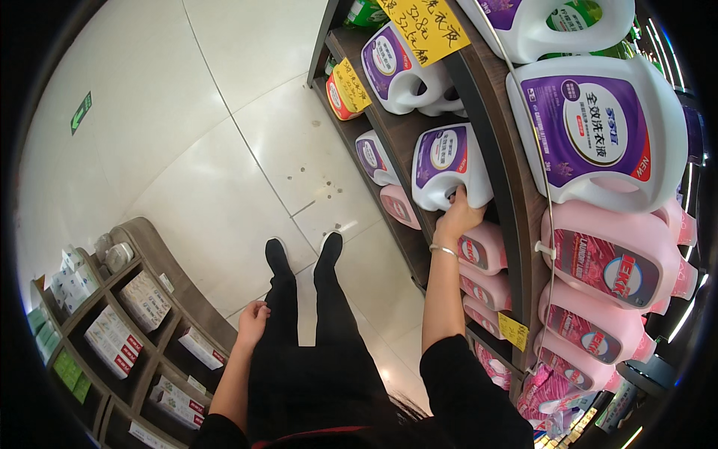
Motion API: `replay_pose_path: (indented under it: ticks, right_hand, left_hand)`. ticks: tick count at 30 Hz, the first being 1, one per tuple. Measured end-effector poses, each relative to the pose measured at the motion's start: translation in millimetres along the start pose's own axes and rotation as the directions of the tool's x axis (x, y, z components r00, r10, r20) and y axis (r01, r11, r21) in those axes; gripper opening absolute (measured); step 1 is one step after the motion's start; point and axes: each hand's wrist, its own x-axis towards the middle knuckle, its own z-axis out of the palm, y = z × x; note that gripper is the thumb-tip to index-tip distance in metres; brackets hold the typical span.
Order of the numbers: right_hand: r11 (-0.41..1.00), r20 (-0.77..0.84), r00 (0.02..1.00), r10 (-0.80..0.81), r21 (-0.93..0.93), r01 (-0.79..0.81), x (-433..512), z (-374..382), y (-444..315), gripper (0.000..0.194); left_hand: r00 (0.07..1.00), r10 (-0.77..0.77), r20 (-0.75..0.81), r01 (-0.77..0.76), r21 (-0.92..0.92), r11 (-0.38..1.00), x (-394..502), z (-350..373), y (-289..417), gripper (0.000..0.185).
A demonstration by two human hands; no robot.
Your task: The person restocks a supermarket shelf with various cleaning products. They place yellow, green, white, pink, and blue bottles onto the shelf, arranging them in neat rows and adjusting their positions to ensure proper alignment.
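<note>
My right hand [461,216] is closed around the handle of a white laundry detergent jug [449,160] with a purple label, which is on a middle shelf of the rack to my right. Part of the fingers is hidden behind the handle. Another white jug [398,67] of the same kind is on that shelf farther along. Pink detergent bottles [479,247] stand just nearer to me than the held jug. My left hand [255,321] hangs beside my left thigh with its fingers loosely curled, and I see nothing in it.
More white jugs [600,129] and pink bottles [606,258] line the top shelf behind a thin metal rail [541,151]. Yellow handwritten price signs [429,28] hang on the rack. At left is a compartment shelf [182,297] with small boxes [115,342]. Pale floor tiles [190,224] lie between.
</note>
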Motion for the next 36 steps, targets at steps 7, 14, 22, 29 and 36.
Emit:
replay_pose_path:
  ticks: [7,14,22,29,36]
  right_hand:
    - [0.994,0.139,0.990,0.004,0.111,-0.020,2,-27,-3,0.030]
    - [0.990,0.349,0.936,0.043,0.109,-0.086,30,-18,23,0.041]
    - [0.975,0.388,0.917,0.089,0.155,-0.160,45,7,14,0.039]
    - [0.982,0.541,0.825,0.166,-0.014,-0.188,55,-2,0,0.041]
    - [0.981,0.545,0.835,0.077,0.108,-0.161,57,11,4,0.040]
  left_hand:
    - [0.999,-0.020,0.029,0.017,0.089,0.996,5,-9,8,0.021]
    - [0.999,0.000,0.033,-0.004,0.151,0.989,14,6,-1,0.021]
    - [0.996,0.041,0.083,-0.056,0.198,0.979,20,33,3,0.024]
    - [0.994,0.035,0.101,-0.069,0.357,0.932,19,46,6,0.024]
    - [0.996,0.034,0.088,-0.063,0.350,0.935,23,54,19,0.024]
